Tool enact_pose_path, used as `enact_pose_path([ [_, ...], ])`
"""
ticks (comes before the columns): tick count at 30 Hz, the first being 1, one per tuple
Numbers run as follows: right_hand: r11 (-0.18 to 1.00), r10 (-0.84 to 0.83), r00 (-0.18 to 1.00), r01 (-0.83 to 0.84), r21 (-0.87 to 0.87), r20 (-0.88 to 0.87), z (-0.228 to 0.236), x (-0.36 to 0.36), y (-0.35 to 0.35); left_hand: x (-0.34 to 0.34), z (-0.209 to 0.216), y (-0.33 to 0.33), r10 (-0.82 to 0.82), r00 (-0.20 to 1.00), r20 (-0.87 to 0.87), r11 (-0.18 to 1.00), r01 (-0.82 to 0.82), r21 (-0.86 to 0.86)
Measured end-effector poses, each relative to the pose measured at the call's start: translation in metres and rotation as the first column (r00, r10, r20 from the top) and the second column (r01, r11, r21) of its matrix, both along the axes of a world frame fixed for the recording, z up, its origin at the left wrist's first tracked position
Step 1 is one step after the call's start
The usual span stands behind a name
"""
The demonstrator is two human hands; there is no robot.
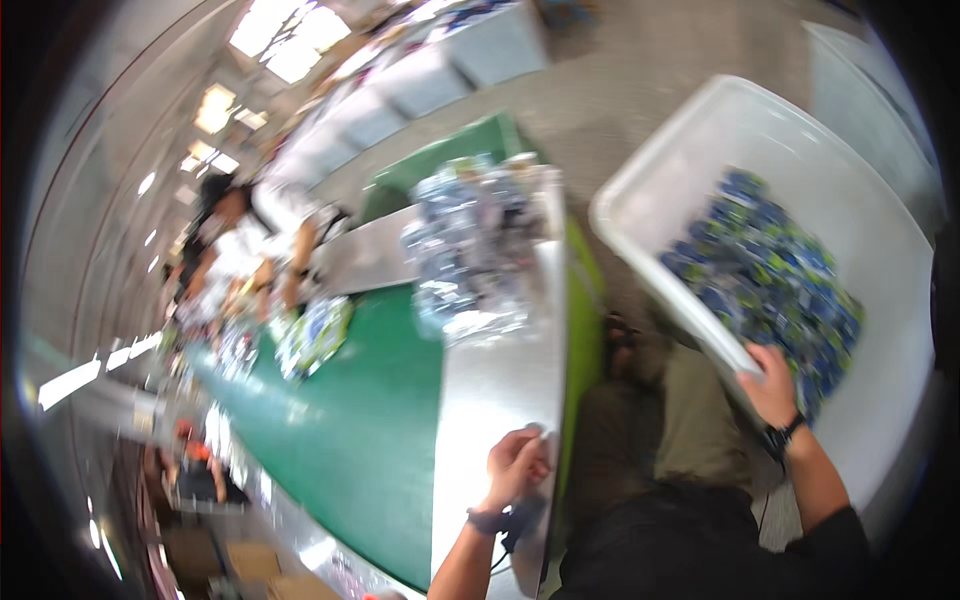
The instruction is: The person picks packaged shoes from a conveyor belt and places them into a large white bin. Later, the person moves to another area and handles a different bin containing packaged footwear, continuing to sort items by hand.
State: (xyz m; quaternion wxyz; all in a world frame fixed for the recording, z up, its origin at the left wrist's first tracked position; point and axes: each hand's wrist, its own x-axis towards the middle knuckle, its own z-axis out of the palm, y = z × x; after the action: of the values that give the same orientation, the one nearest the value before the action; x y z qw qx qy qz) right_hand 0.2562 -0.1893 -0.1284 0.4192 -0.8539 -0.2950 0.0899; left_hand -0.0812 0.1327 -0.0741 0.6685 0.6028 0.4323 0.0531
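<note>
My right hand (772, 388) is closed over the near rim of a large white plastic bin (655, 270). Inside that bin lies a heap of small blue and green wrapped packets (765, 270). Above the metal side ledge (485, 395) of a conveyor is my left hand (517, 465), its fingers curled together near the ledge's outer edge. Whatever those fingers may hold is too blurred to make out. Farther along the ledge sits a pile of clear, shiny plastic packages (475, 245).
A green conveyor belt (360, 420) runs left of the ledge, with green and clear packets (312, 335) on it. Co-workers (245, 245) stand along its far side. A green bin (440, 150) is behind the pile; white bins (420, 85) line the back. Another pale bin (870, 90) stands far right.
</note>
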Motion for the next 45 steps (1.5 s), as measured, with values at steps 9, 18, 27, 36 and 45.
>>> enact_pose_path([
  [9, 1.0, -0.016, 0.994, 0.017, -0.009, 0.108, -0.036, -0.005, 0.003, -0.014, -0.018, -0.006, 0.083, 0.963, 0.256, 0.992, -0.103, 0.066],
  [18, 0.991, -0.052, 0.977, 0.076, -0.112, 0.207, -0.055, -0.001, -0.002, -0.018, -0.027, -0.011, 0.053, 0.947, 0.317, 0.988, -0.097, 0.124],
  [27, 0.989, -0.08, 0.979, 0.101, -0.106, 0.185, -0.049, -0.006, 0.004, -0.019, -0.032, -0.011, 0.105, 0.915, 0.389, 0.986, -0.148, 0.082],
  [36, 0.986, -0.07, 0.986, 0.091, -0.137, 0.153, -0.044, -0.007, 0.004, -0.013, -0.032, -0.004, 0.159, 0.876, 0.454, 0.981, -0.191, 0.025],
  [45, 0.967, 0.031, 0.926, 0.068, -0.247, 0.376, -0.029, -0.02, 0.005, -0.015, -0.043, 0.012, 0.22, 0.841, 0.494, 0.975, -0.193, -0.106],
])
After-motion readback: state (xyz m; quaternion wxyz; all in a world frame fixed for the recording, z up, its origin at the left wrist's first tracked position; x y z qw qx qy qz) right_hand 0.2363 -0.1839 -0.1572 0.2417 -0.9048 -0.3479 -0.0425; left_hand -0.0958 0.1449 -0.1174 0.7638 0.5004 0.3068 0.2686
